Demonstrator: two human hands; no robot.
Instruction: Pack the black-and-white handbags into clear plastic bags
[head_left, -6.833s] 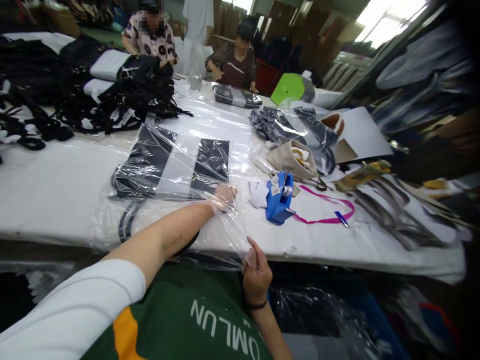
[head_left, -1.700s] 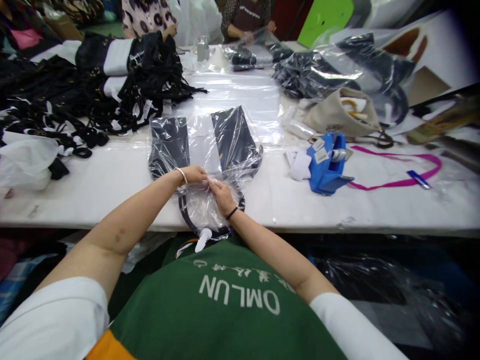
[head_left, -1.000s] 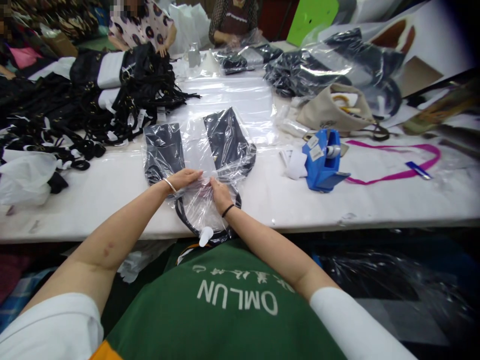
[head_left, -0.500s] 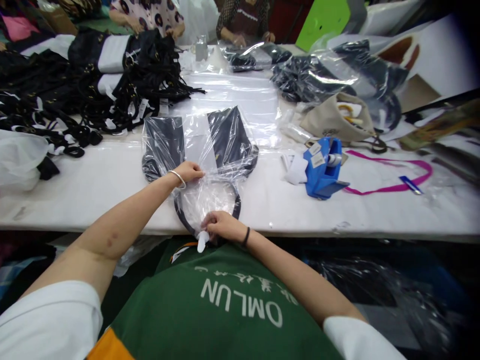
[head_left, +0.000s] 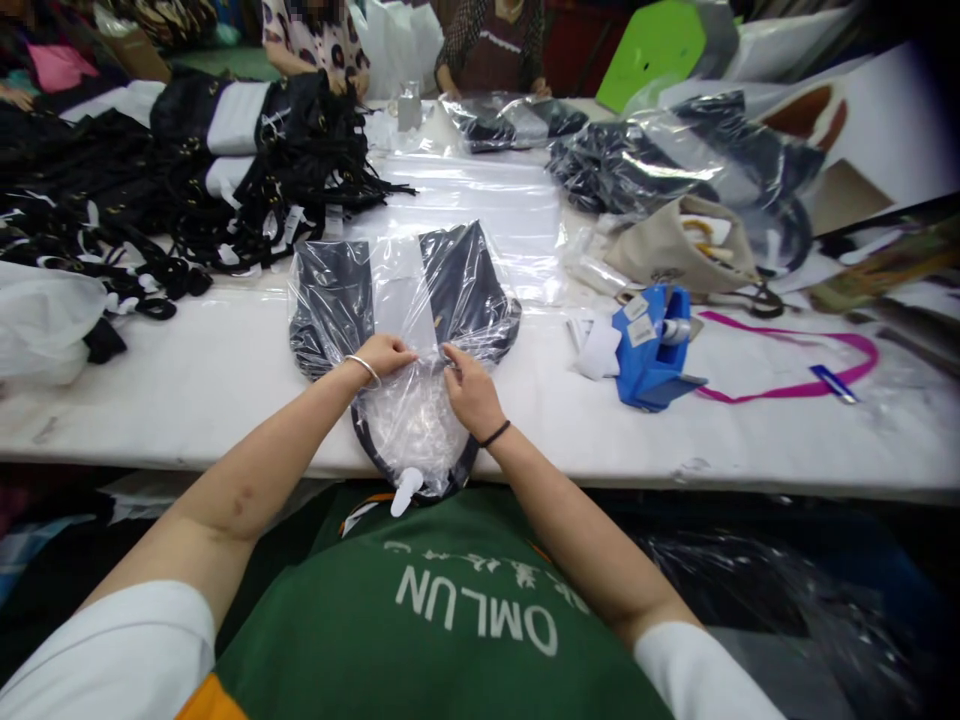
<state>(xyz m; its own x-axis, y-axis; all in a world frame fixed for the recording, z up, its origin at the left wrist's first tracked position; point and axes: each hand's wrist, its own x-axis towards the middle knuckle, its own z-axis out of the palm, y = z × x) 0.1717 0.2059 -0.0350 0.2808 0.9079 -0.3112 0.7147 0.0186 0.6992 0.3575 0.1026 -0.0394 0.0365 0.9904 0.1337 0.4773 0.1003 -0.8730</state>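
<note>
A black handbag (head_left: 469,275) with a pale paper band around its middle lies on the table in front of me, inside a clear plastic bag (head_left: 416,410). Its dark strap (head_left: 365,440) loops toward the table's front edge, with a white tag (head_left: 406,491) at the near end. My left hand (head_left: 386,355) pinches the gathered plastic just below the band. Close by on the right, my right hand (head_left: 471,385) also has thumb and fingers closed on the plastic. The two hands are a short gap apart.
Black bags (head_left: 247,150) are piled at the left. A blue tape dispenser (head_left: 652,345), a beige pouch (head_left: 682,245) and a magenta strap (head_left: 810,385) lie on the right. Beyond are flat plastic sheets (head_left: 480,200) and wrapped bags (head_left: 637,160). Co-workers stand across the table.
My right hand has moved from the near end of the strap up to the gathered plastic beside my left hand. My left hand stays at nearly the same place on the plastic.
</note>
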